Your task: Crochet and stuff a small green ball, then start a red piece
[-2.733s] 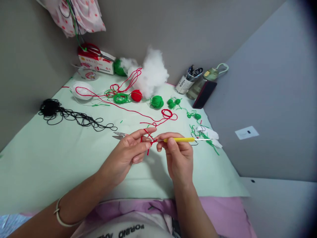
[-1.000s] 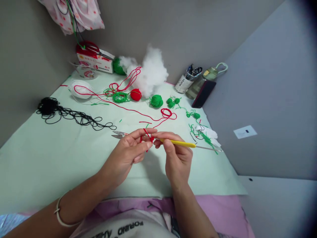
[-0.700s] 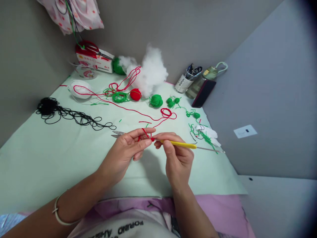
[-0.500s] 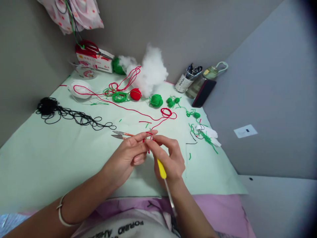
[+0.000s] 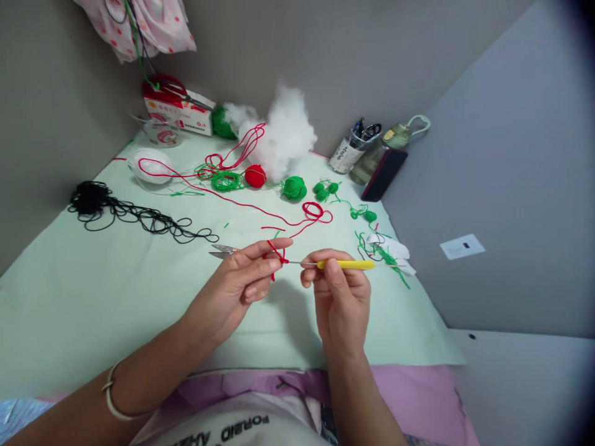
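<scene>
My left hand [image 5: 248, 272] pinches red yarn [image 5: 277, 250] between thumb and fingers, with a strand running over the raised index finger. In my right hand [image 5: 341, 291] is a crochet hook [image 5: 356, 265] with a yellow handle, held level. Its thin metal tip reaches left to the small red loop at my left fingertips. From there the yarn trails away to a loose red coil [image 5: 313, 212] on the table. Thread snips [image 5: 223, 250] lie partly hidden behind my left hand.
Black yarn [image 5: 93, 199] lies tangled at the left. Behind are white stuffing [image 5: 286, 133], a red ball [image 5: 255, 176], a green ball [image 5: 294, 188] and a box [image 5: 181, 114] with red scissors. A pen cup [image 5: 344, 155], bottle [image 5: 369, 164] and phone [image 5: 385, 175] stand right; yarn scraps [image 5: 388, 255] lie nearer.
My right hand has drawn back to the right, away from my left fingers. The crochet hook has swung from slanting toward me to level. The red loop now shows at its tip.
</scene>
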`<state>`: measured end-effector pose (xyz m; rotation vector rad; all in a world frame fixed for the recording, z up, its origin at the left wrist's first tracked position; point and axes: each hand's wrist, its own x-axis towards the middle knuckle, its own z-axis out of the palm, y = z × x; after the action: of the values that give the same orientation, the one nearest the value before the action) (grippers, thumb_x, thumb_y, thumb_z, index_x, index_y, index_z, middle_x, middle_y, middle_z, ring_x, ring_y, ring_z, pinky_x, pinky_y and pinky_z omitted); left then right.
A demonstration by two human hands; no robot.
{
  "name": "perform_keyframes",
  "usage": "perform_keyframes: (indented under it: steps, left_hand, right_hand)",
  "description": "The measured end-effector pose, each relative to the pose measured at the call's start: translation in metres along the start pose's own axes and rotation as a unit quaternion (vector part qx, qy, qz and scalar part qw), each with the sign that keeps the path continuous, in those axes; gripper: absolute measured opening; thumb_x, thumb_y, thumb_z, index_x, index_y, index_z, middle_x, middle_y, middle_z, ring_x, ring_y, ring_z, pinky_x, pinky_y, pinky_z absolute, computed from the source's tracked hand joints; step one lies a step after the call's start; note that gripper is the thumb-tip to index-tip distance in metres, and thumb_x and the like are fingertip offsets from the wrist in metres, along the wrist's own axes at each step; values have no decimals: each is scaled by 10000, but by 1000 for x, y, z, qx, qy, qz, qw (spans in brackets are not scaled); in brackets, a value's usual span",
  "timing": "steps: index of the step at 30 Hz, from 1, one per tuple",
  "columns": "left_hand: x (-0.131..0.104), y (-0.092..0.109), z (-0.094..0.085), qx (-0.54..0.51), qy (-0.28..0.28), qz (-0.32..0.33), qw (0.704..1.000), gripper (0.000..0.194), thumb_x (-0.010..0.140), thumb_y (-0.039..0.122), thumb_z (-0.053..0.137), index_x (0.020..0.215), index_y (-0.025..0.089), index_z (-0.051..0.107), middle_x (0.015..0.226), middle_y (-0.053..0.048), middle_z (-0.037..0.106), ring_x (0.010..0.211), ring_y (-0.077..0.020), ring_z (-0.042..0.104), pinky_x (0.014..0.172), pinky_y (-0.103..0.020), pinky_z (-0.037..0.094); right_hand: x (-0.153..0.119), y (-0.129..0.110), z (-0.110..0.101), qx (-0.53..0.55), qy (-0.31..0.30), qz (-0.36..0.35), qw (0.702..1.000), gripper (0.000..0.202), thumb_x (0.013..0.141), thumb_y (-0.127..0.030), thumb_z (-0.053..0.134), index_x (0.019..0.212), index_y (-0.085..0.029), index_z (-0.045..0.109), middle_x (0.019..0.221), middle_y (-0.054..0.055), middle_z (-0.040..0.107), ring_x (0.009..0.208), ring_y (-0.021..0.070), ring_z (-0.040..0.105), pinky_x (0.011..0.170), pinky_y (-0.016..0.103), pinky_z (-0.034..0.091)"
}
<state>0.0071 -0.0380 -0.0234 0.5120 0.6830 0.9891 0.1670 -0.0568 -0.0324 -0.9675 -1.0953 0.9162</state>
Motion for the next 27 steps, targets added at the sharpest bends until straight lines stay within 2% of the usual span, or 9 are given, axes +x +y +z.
perform_keyframes:
  steps: [4,6,8,12,14,17,20,24,27]
  left_hand:
    - [-1,-8,7,52,33,40,997,455,788,193,838,1234,231,753,772,38,571,520,-21,314,464,-169,249]
    - [-1,-11,8,31,27,19,999,429,794,219,839,1215,206,758,711,53,519,517,-24,293,463,-165,239]
    - [0,-11,5,-11,8,-18,1000,324,797,215,831,1115,166,792,697,55,492,497,-8,243,448,-156,216]
    - [2,-5,0,-47,10,-18,999,267,783,127,802,1049,141,816,777,22,557,488,12,228,427,-139,214]
    - [2,-4,1,-21,15,6,1000,350,794,120,796,1139,180,798,782,25,568,496,3,280,440,-140,248]
    - [0,-9,5,26,21,32,999,478,805,160,819,1269,237,741,773,39,572,522,-18,357,466,-154,286]
    - [0,-11,6,32,15,22,999,469,825,203,818,1285,233,731,777,43,569,517,-14,356,474,-166,282]
    - [0,-8,2,29,-3,8,1000,403,855,211,789,1255,210,749,722,52,541,490,-10,319,474,-181,260]
    - [0,-6,0,43,-6,11,999,406,852,193,781,1256,217,748,710,50,555,492,-20,322,478,-191,262]
  right_hand:
    - [-6,7,3,-176,-47,-135,974,202,991,-195,615,1056,-284,784,957,52,743,797,171,699,698,335,595]
    - [-9,11,2,-281,-56,-232,929,290,962,-130,637,1142,-310,774,1063,71,749,938,201,710,777,362,603]
    - [-9,12,-1,-298,-48,-261,917,311,956,-114,633,1163,-306,764,1078,75,748,955,208,711,779,366,604]
    - [-2,6,-6,-144,4,-118,983,201,1020,-215,555,1001,-237,755,893,42,722,692,153,666,640,326,571]
    - [0,4,-5,-105,-10,-67,992,223,1035,-255,536,965,-220,745,879,42,718,647,141,653,609,316,560]
    - [-1,4,1,-202,-52,-146,967,178,993,-176,600,1023,-252,759,940,48,761,816,181,711,714,346,587]
    - [-4,6,5,-259,-41,-244,934,288,949,-82,631,1096,-291,763,1009,45,795,942,204,728,803,372,593]
    - [-1,5,0,-130,-7,-115,985,207,989,-171,619,1024,-285,788,951,29,788,789,164,703,717,327,574]
    - [2,3,-4,-55,-16,-49,997,163,991,-243,636,984,-273,796,920,23,782,718,144,677,688,312,556]
